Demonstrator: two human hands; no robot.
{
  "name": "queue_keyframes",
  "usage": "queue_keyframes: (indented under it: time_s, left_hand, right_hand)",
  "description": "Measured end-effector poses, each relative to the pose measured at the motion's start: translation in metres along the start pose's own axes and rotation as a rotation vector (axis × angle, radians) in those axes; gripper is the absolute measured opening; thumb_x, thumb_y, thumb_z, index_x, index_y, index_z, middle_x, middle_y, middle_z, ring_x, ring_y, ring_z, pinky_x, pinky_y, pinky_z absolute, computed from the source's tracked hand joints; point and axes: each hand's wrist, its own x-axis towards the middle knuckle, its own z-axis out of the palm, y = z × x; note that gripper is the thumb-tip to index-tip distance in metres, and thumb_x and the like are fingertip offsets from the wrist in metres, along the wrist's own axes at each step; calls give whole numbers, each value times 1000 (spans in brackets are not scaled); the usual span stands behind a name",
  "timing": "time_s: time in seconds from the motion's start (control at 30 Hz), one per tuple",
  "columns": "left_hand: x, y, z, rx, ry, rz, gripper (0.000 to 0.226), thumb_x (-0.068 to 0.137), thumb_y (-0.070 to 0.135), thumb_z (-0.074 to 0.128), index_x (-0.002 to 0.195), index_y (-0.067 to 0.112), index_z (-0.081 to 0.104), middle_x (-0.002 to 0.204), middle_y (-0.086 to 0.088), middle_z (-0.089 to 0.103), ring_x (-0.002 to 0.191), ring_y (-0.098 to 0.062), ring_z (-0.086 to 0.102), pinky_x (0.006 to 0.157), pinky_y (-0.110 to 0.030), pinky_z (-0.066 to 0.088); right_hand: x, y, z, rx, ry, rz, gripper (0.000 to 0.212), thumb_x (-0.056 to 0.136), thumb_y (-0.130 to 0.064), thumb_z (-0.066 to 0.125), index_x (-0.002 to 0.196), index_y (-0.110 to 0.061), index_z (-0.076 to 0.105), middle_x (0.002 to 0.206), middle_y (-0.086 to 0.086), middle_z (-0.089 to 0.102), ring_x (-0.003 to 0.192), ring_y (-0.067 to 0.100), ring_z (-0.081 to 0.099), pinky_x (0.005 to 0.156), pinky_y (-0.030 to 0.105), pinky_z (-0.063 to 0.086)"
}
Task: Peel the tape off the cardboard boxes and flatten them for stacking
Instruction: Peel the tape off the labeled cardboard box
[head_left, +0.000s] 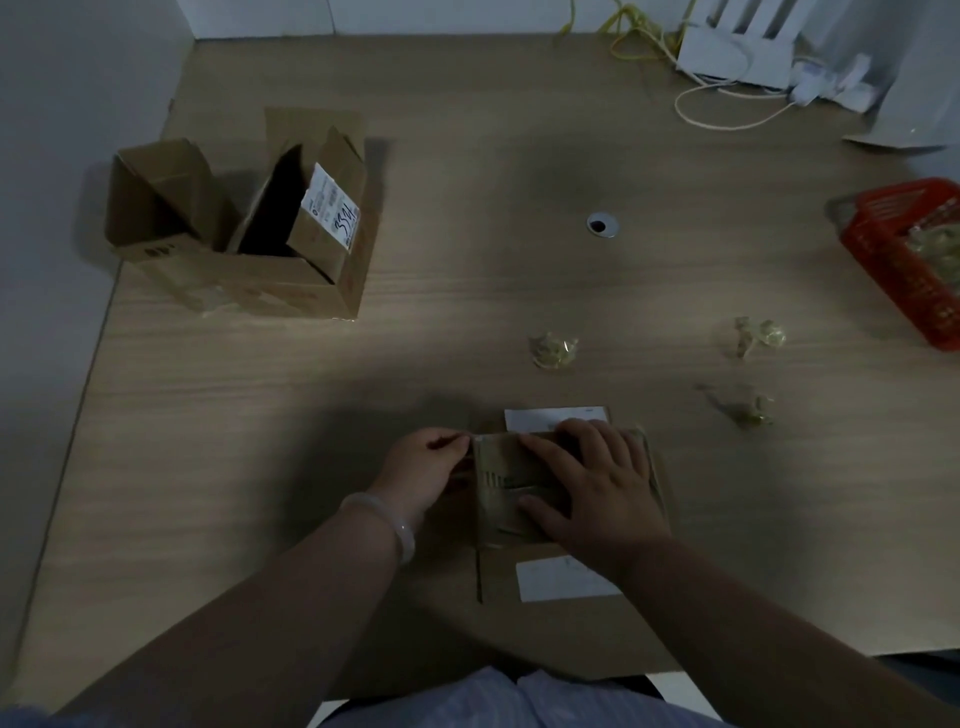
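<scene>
Small brown cardboard box (501, 483), under the flat right hand (597, 483), could rip if left fingers (457, 441) pinching tape (477, 440) yank.

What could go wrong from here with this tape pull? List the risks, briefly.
The left hand pinches only a small tape end at the corner of the small box; it may tear or slip free.
The right hand presses flat on the box without gripping, so a hard pull could slide it.
Loose tape wads lie outside the red basket and could stick to cardboard.
</scene>
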Motion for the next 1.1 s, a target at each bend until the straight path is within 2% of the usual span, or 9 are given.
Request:
queue_keyframes:
  time_s: [0.1, 0.2, 0.33, 0.43, 0.6, 0.73, 0.8, 0.97, 1.1]
  left_hand:
    - [7, 0, 0, 62, 15, 59, 10, 92, 12, 59, 88, 14, 68, 95, -12, 69, 88, -26, 66, 74, -34, 56]
    - [11, 2, 0, 228, 51, 184, 18, 93, 11, 57, 80, 22, 62, 87, -4, 65, 81, -18, 63, 71, -32, 56]
    - [6, 7, -2, 400, 96, 321, 20, 91, 18, 59, 75, 29, 59, 84, 3, 65, 85, -17, 63, 78, -38, 54]
    - [-4, 7, -9, 472, 69, 382, 16, 92, 22, 58, 78, 30, 60, 80, 9, 63, 77, -6, 59, 68, -23, 46]
    - [-24, 5, -14, 303, 16, 348, 14, 92, 10, 56, 82, 17, 62, 72, 6, 64, 60, 6, 56, 56, -5, 41]
    - [-23, 6, -10, 105, 13, 206, 7, 88, 10, 64, 88, 15, 60, 79, -5, 65, 62, -10, 61, 55, -18, 50]
    - [-18, 7, -6, 83, 35, 164, 14, 85, 11, 68, 89, 19, 57, 87, -8, 62, 64, -13, 60, 57, -25, 53]
    - [-11, 9, -4, 421, 117, 274, 14, 80, 25, 74, 88, 25, 62, 104, -6, 56, 88, -21, 62, 71, -39, 58]
    - [-21, 9, -10, 778, 82, 648, 5, 86, 23, 67, 90, 22, 69, 90, 4, 63, 86, -13, 59, 73, -22, 45]
  right_hand:
    - [0, 0, 0, 2, -1, 5, 64, 81, -72, 42, 138, -44, 40, 134, -2, 43, 128, 22, 35, 112, 45, 19]
    - [0, 1, 0, 15, -8, 9, 64, 81, -72, 43, 138, -44, 41, 133, -2, 44, 127, 22, 37, 113, 46, 21]
    - [0, 0, 0, 24, -5, 14, 64, 81, -72, 43, 138, -44, 41, 133, -2, 44, 127, 22, 38, 111, 49, 25]
    - [0, 1, 0, 22, -10, 17, 65, 80, -74, 42, 138, -45, 40, 134, -3, 42, 128, 22, 36, 113, 47, 22]
    - [1, -1, -1, 34, 9, 14, 64, 80, -73, 42, 137, -44, 43, 132, -3, 45, 126, 22, 38, 113, 45, 20]
    - [0, 0, 0, 31, 10, 11, 64, 80, -73, 44, 137, -45, 42, 132, -3, 45, 126, 22, 38, 113, 46, 21]
    - [1, 1, 1, 33, 16, 14, 64, 79, -73, 45, 137, -45, 43, 132, -3, 46, 126, 22, 38, 112, 46, 22]
    - [1, 1, 3, 33, 16, 12, 64, 80, -74, 42, 137, -45, 43, 132, -3, 45, 127, 23, 39, 112, 48, 24]
    - [1, 1, 4, 23, 1, 17, 65, 80, -76, 39, 138, -47, 40, 134, -4, 42, 128, 22, 36, 113, 44, 16]
